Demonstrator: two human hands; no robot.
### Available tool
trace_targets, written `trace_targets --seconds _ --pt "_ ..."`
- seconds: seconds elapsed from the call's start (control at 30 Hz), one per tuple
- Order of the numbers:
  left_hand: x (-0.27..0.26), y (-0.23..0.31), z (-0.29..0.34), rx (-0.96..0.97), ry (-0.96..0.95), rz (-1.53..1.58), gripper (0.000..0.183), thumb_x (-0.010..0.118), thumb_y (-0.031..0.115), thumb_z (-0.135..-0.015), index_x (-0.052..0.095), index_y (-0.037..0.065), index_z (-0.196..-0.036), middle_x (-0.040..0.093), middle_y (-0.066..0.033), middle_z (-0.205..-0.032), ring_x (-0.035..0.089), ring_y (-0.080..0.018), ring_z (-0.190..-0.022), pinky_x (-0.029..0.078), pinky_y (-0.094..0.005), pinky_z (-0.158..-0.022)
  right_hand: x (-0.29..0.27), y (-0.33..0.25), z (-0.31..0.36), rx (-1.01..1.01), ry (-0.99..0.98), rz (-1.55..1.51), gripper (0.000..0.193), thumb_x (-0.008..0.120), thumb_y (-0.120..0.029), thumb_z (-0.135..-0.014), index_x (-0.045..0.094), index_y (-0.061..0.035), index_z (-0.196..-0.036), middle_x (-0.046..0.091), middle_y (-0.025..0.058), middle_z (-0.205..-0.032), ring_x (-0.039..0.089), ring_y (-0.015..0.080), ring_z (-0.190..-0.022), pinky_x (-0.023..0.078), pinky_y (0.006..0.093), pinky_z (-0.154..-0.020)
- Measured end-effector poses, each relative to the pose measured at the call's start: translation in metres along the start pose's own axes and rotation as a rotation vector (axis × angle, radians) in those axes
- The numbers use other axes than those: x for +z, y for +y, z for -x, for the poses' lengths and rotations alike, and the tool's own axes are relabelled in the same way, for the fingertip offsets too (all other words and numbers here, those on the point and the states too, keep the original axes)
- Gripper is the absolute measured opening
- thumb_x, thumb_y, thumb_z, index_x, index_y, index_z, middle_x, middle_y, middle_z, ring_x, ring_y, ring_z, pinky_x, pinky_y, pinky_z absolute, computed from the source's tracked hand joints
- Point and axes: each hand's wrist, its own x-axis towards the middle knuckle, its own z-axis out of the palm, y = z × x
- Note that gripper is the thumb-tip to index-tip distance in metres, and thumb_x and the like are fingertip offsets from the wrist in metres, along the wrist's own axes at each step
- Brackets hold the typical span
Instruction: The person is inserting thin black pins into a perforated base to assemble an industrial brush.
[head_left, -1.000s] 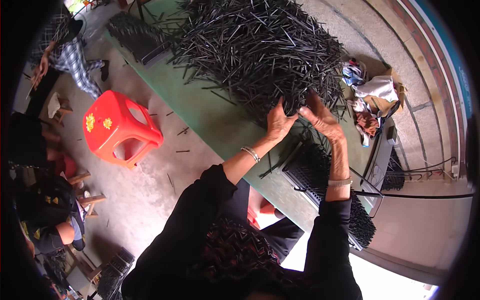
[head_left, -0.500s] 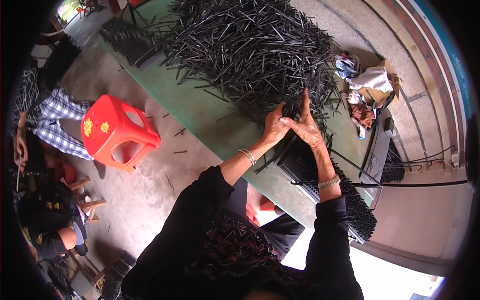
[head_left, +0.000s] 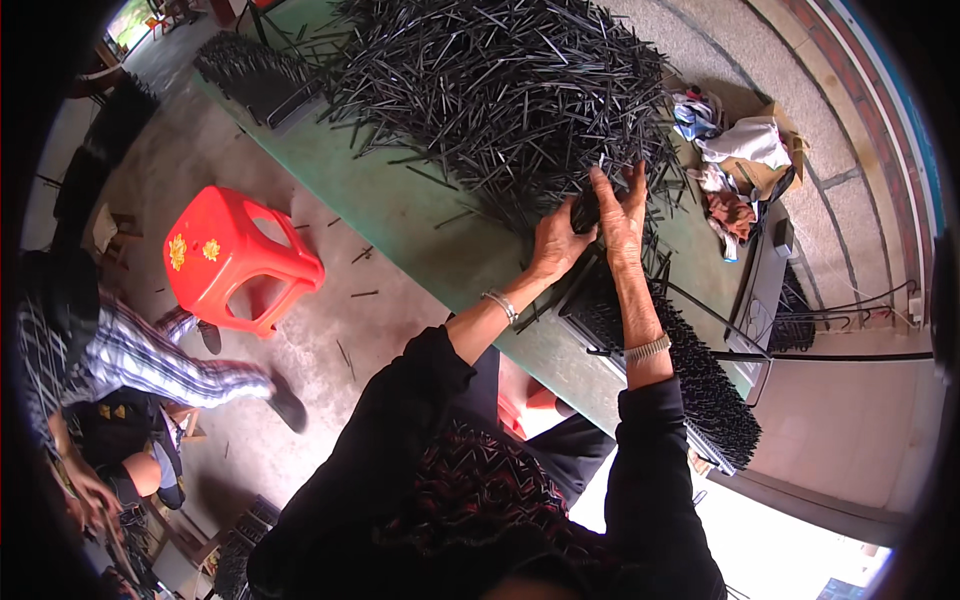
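Note:
A big heap of thin black sticks (head_left: pixel 500 95) covers the far part of the green table (head_left: pixel 395 215). At the near right edge of the heap my two hands work close together. My left hand (head_left: pixel 562 243) is curled round the lower side of a small bundle of black sticks (head_left: pixel 586 211). From the other side my right hand (head_left: pixel 624 222) grips the same bundle, its fingers bent toward the heap. The hands hide part of the bundle. Right below them lies a rack densely filled with black sticks (head_left: pixel 715 400).
Another stick-filled rack (head_left: pixel 250 65) stands at the table's far left. A cardboard box with rags (head_left: pixel 745 150) is to the right, near a grey metal bar (head_left: pixel 762 285). A red stool (head_left: pixel 235 260) stands on the floor, with people (head_left: pixel 150 350) to its left.
My hands have drawn slightly apart from their thumb-to-thumb touch, and the dark bundle now shows between them. At the left, a person in checked trousers has stepped nearer past the stool.

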Motion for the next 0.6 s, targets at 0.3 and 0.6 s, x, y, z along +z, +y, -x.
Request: trace_targets --seconds 0.3,0.6 --pt "-0.003 -0.008 -0.001 -0.019 -0.111 -0.003 0.053 0.074 0.023 -0.071 0.054 0.002 -0.115 0.066 -0.0183 -0.099 0.064 -0.032 -0.096 0.051 -0.0377 -0.08 -0.016 0.003 -0.018 -0.132 -0.323 0.333 0.035 0.058 -0.035 -0.092 0.064 -0.0004 -0.092 0.053 0.0065 -0.085 0.047 0.0182 -0.087 0.037 0.0267 -0.083" --pt "-0.002 -0.009 -0.002 -0.064 -0.05 -0.011 0.04 0.071 0.023 -0.07 0.056 0.002 -0.101 0.065 -0.0184 -0.086 0.064 -0.0355 -0.085 0.049 -0.0408 -0.071 -0.021 -0.033 -0.017 0.156 -0.463 0.283 0.04 0.061 -0.043 -0.088 0.066 -0.0063 -0.104 0.059 0.0036 -0.074 0.054 0.0193 -0.067 0.045 0.0313 -0.072"
